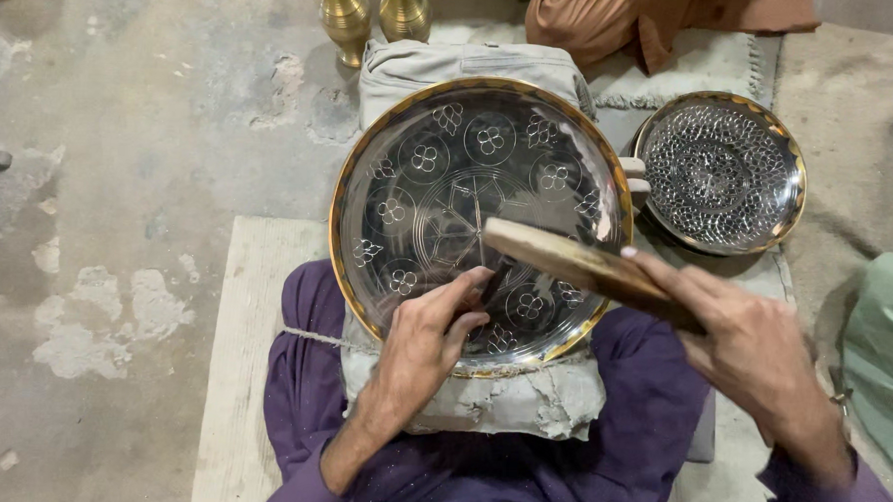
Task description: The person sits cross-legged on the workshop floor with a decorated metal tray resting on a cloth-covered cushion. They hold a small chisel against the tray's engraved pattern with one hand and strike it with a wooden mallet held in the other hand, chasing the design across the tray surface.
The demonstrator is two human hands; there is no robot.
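Observation:
A large round metal plate [440, 152] with a brass rim and engraved flower and star patterns rests on a grey padded block on my lap. My left hand [426, 334] lies on its near part, fingers closed around a thin dark chisel [495, 279] whose tip touches the plate. My right hand [750, 336] grips a flat wooden mallet [565, 257] held raised over the chisel, slightly blurred.
A smaller engraved brass-rimmed plate [721, 172] lies to the right on a mat. Two brass vases [374, 16] stand at the top. Another person's orange-clad legs [652, 21] are beyond. A pale green cloth [884, 345] sits at the right edge. Rough concrete floor lies left.

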